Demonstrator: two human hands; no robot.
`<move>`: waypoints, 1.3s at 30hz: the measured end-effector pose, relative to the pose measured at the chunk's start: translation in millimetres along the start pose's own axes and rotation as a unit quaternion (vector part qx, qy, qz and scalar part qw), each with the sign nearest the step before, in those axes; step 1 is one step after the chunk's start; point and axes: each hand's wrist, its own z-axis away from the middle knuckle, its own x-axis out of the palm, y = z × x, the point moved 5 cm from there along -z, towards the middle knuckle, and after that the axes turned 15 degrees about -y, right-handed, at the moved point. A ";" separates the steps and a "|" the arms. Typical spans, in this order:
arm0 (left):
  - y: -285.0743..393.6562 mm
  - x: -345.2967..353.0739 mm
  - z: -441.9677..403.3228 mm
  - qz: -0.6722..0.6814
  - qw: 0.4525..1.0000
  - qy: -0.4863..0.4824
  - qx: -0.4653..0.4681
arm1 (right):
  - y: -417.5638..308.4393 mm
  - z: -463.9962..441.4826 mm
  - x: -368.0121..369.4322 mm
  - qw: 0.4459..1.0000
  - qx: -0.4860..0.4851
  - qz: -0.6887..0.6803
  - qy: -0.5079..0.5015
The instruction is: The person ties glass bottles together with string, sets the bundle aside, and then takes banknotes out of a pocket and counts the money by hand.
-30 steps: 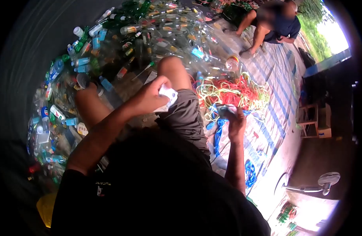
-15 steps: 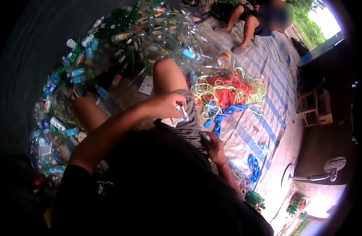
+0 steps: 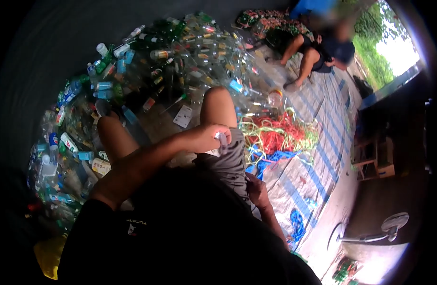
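Observation:
My left hand (image 3: 205, 137) is closed on a small crumpled white-grey piece (image 3: 222, 138), perhaps paper or film, above my thigh. Just below it a pale flat piece (image 3: 212, 152) partly shows against my grey shorts (image 3: 228, 166). Whether the two pieces are joined I cannot see. My right hand (image 3: 258, 191) is low beside my hip, against the side of the shorts. Its fingers are mostly hidden and dark, so what they hold, if anything, does not show.
A big heap of plastic bottles (image 3: 199, 57) curves around my legs. Tangled red and green strapping (image 3: 280, 135) and blue strips (image 3: 270, 159) lie on a striped tarp (image 3: 318, 152). Another person (image 3: 318, 52) sits at the back. A standing fan (image 3: 389, 228) is at right.
The view has tilted, so the scene sits lower. The pale piece under my left hand shows less now. My right hand's fingers are more hidden, and the dark object seen there no longer shows.

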 end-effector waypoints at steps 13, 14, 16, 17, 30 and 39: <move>12.1 33.3 6.7 -0.015 0.999 -0.046 0.019 | -10.4 -4.0 -1.1 0.989 -0.005 0.065 0.135; 11.1 33.8 7.5 -0.009 0.999 -0.045 0.026 | -11.2 -8.3 1.0 0.989 -0.004 0.063 0.136; 14.6 34.6 10.3 -0.001 0.998 -0.059 0.030 | -9.8 -10.6 4.0 0.975 -0.114 -0.071 0.175; 15.5 35.1 10.8 0.009 0.997 -0.067 0.037 | -7.3 -10.6 5.0 0.964 -0.150 -0.114 0.186; -5.9 21.5 8.7 0.114 0.992 -0.060 0.009 | 68.9 -25.4 11.0 0.987 0.070 -0.144 0.007; -8.3 9.9 3.0 0.132 0.991 -0.020 -0.021 | 27.1 -46.6 20.3 0.932 0.046 -0.358 0.034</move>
